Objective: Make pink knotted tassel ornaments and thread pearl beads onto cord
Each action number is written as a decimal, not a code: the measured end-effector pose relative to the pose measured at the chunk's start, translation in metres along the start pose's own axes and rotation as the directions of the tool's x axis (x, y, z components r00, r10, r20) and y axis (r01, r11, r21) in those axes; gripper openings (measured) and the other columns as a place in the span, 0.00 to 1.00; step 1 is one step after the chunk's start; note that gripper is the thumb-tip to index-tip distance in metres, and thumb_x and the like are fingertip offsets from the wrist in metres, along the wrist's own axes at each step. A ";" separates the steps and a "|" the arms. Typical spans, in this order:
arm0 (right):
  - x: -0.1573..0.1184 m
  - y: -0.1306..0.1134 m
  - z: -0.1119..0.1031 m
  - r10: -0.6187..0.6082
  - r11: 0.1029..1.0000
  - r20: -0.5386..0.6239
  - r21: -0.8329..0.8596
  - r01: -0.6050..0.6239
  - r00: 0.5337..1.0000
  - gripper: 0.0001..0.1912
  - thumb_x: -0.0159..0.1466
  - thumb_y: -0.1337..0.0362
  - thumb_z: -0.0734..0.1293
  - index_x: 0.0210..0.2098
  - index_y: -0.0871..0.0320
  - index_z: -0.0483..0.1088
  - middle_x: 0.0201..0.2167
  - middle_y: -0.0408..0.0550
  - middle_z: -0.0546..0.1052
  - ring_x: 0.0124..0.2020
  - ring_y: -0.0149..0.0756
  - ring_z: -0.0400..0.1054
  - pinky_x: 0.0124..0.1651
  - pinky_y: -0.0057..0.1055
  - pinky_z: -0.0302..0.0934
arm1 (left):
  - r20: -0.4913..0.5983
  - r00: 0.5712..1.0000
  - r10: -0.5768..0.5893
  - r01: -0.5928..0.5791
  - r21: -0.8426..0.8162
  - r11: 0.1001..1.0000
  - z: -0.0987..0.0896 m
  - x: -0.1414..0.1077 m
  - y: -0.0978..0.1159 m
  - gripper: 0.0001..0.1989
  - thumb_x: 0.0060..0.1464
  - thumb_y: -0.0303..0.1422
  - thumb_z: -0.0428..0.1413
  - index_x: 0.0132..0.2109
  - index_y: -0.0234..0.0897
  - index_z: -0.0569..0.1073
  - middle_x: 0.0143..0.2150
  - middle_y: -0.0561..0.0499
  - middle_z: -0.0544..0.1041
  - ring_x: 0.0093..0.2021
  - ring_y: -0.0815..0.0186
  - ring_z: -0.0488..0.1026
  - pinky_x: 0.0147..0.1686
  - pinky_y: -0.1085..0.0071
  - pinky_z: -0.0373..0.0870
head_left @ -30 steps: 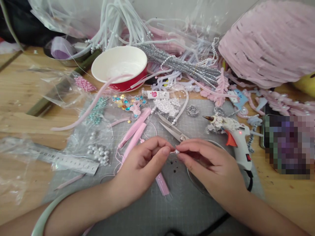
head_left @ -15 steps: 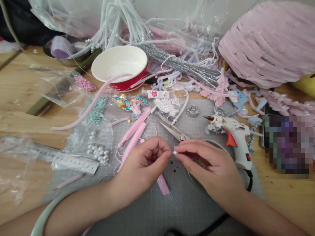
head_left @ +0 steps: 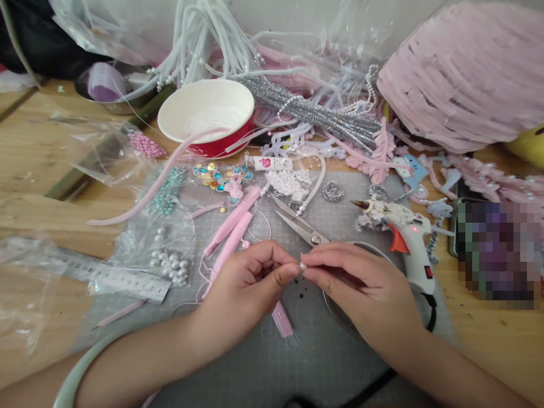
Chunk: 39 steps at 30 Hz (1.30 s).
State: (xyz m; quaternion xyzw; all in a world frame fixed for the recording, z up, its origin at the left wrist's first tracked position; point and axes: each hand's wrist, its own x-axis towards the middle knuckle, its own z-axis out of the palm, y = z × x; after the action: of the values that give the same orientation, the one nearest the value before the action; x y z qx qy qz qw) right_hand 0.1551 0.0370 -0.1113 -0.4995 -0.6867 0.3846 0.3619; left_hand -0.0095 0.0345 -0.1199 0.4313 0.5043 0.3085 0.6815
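Note:
My left hand [head_left: 259, 277] and my right hand [head_left: 361, 283] meet fingertip to fingertip above the grey cutting mat [head_left: 238, 362]. Pinched between them is a tiny shiny white bead [head_left: 302, 267], partly covered by the fingertips. The right thumb and forefinger grip it, while the left thumb and forefinger press together against its other side. Just beyond the right fingers lie the scissors [head_left: 297, 224], blades pointing up and left. Pink tassels [head_left: 233, 226] rest behind and under the left hand.
A glue gun [head_left: 408, 238] stands at the right, near a phone [head_left: 457, 226]. A metal ruler [head_left: 123, 277], silver beads [head_left: 172, 263] and plastic bags lie left. Farther back are a red-and-white paper bowl [head_left: 225, 141], silver pipe cleaners [head_left: 314, 110] and a large pink bundle [head_left: 463, 79].
My left fingertips have shifted slightly right, closer against the bead and the right fingers. Everything on the table looks unmoved.

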 end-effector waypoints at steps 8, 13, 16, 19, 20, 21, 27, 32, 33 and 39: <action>-0.001 0.003 0.000 0.102 0.990 -0.015 0.100 -0.100 0.995 0.07 0.53 0.71 0.70 0.32 0.56 0.77 0.28 0.42 0.80 0.27 0.29 0.73 0.29 0.21 0.69 | 0.012 0.998 -0.056 0.057 -0.086 0.995 -0.001 0.001 0.004 0.11 0.50 0.38 0.55 0.28 0.34 0.67 0.13 0.61 0.60 0.14 0.76 0.55 0.15 0.79 0.49; 0.001 0.002 -0.001 0.052 0.998 0.003 0.046 -0.052 0.999 0.06 0.55 0.72 0.68 0.30 0.57 0.76 0.28 0.43 0.80 0.27 0.29 0.73 0.30 0.22 0.67 | 0.024 0.998 -0.058 0.060 -0.090 0.994 -0.001 0.002 0.003 0.12 0.50 0.38 0.55 0.27 0.33 0.67 0.13 0.60 0.60 0.14 0.76 0.55 0.15 0.79 0.49; 0.001 0.002 -0.002 0.007 1.000 0.026 -0.010 -0.007 1.000 0.06 0.57 0.73 0.67 0.29 0.57 0.74 0.27 0.42 0.78 0.29 0.29 0.72 0.31 0.21 0.66 | 0.041 0.998 -0.051 0.055 -0.088 0.995 -0.002 0.003 0.002 0.12 0.51 0.38 0.55 0.28 0.34 0.67 0.14 0.61 0.60 0.15 0.76 0.54 0.15 0.79 0.50; 0.002 0.002 -0.002 -0.036 0.996 0.072 -0.079 0.042 0.997 0.06 0.59 0.73 0.65 0.29 0.57 0.72 0.26 0.40 0.76 0.29 0.27 0.70 0.32 0.20 0.63 | 0.065 0.997 -0.043 0.048 -0.092 0.995 -0.002 0.004 0.002 0.11 0.52 0.37 0.54 0.29 0.34 0.67 0.15 0.61 0.60 0.15 0.76 0.55 0.15 0.80 0.50; 0.002 0.002 -0.002 -0.047 0.994 0.084 -0.093 0.055 0.995 0.06 0.59 0.73 0.64 0.29 0.57 0.71 0.26 0.40 0.75 0.29 0.26 0.69 0.33 0.20 0.62 | 0.067 0.997 -0.037 0.043 -0.093 0.995 -0.002 0.004 0.002 0.10 0.52 0.37 0.54 0.29 0.34 0.67 0.15 0.61 0.60 0.15 0.76 0.55 0.15 0.80 0.51; 0.003 0.002 -0.002 -0.055 0.993 0.097 -0.103 0.065 0.994 0.07 0.60 0.73 0.64 0.29 0.57 0.70 0.27 0.40 0.75 0.29 0.26 0.68 0.33 0.20 0.61 | 0.067 0.997 -0.028 0.034 -0.092 0.995 -0.001 0.004 0.002 0.09 0.51 0.36 0.55 0.30 0.34 0.67 0.16 0.61 0.61 0.16 0.77 0.56 0.16 0.80 0.51; 0.001 0.002 0.000 -0.058 0.996 0.098 -0.063 0.065 0.994 0.05 0.63 0.71 0.60 0.32 0.58 0.65 0.29 0.41 0.70 0.32 0.26 0.65 0.37 0.22 0.58 | 0.119 0.992 0.033 -0.022 -0.088 0.996 -0.002 0.006 0.004 0.06 0.52 0.33 0.55 0.32 0.34 0.68 0.21 0.59 0.65 0.18 0.77 0.60 0.17 0.82 0.55; -0.002 0.001 -0.003 0.058 0.992 0.014 0.114 -0.059 0.998 0.05 0.66 0.65 0.58 0.35 0.56 0.63 0.32 0.42 0.70 0.32 0.27 0.65 0.37 0.24 0.60 | 0.224 0.974 -0.022 0.077 -0.236 0.969 -0.006 0.007 -0.001 0.07 0.57 0.33 0.50 0.31 0.35 0.66 0.27 0.54 0.73 0.20 0.74 0.69 0.21 0.79 0.64; -0.002 0.000 -0.004 0.090 0.984 0.001 0.152 -0.089 0.996 0.06 0.66 0.63 0.58 0.35 0.56 0.63 0.31 0.42 0.69 0.31 0.27 0.64 0.35 0.24 0.60 | 0.251 0.967 -0.035 0.105 -0.273 0.956 -0.006 0.007 -0.002 0.07 0.56 0.32 0.49 0.31 0.35 0.65 0.27 0.54 0.73 0.19 0.74 0.69 0.20 0.78 0.65; 0.001 -0.004 -0.005 0.159 0.952 0.027 0.261 -0.161 0.987 0.07 0.66 0.60 0.58 0.35 0.56 0.64 0.28 0.42 0.69 0.28 0.26 0.64 0.32 0.24 0.60 | 0.293 0.956 -0.031 0.133 -0.334 0.933 -0.002 0.010 -0.003 0.10 0.59 0.32 0.43 0.37 0.35 0.68 0.22 0.53 0.72 0.11 0.77 0.60 0.13 0.81 0.57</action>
State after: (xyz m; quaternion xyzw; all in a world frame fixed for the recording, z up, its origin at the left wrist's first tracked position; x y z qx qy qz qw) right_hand 0.1580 0.0386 -0.1057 -0.5002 -0.5881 0.5015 0.3904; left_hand -0.0087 0.0429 -0.1273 0.3211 0.3564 0.2995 0.8247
